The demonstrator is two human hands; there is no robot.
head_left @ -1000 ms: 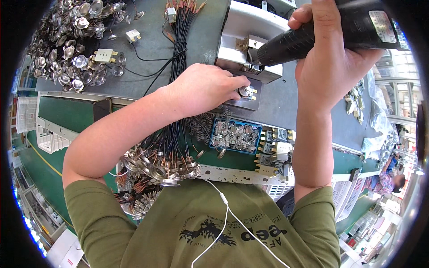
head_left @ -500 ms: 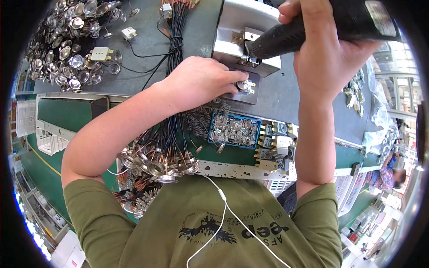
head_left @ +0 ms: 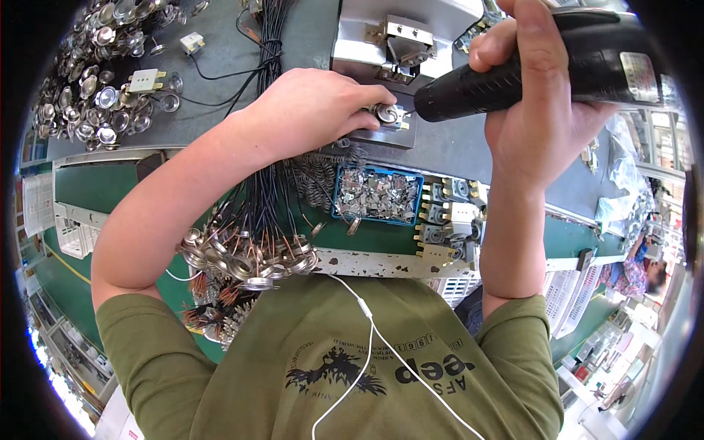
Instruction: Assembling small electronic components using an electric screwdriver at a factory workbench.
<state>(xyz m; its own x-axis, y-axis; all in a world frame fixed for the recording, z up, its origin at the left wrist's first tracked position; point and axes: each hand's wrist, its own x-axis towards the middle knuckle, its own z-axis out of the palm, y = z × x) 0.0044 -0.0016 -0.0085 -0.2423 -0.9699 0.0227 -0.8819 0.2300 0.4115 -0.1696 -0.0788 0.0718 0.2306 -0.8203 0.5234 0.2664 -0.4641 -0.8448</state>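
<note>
My left hand (head_left: 315,110) pinches a small thermostat-like part (head_left: 397,119) between thumb and fingers, on a flat metal plate (head_left: 403,139). The part has a round silver cap and pale, brass-coloured terminals. My right hand (head_left: 539,103) is wrapped round a black power screwdriver (head_left: 469,92), held almost level. Its nose points left, close beside the part; whether the thin bit touches it I cannot tell. Just behind stands a bent sheet-metal fixture (head_left: 352,55) with a white block (head_left: 409,31) in its slot.
Silver round caps (head_left: 92,88) are heaped at the far left. A bundle of black wires (head_left: 270,66) runs under my left forearm to metal discs (head_left: 249,257). In front are a blue tray (head_left: 418,198) of small metal clips and several stacked switch-like parts (head_left: 451,216). Plastic bags (head_left: 620,176) lie right.
The screwdriver's nose has come away from the fixture and down to the part by my left fingers. My left hand keeps its pinch. The whole view has shifted slightly.
</note>
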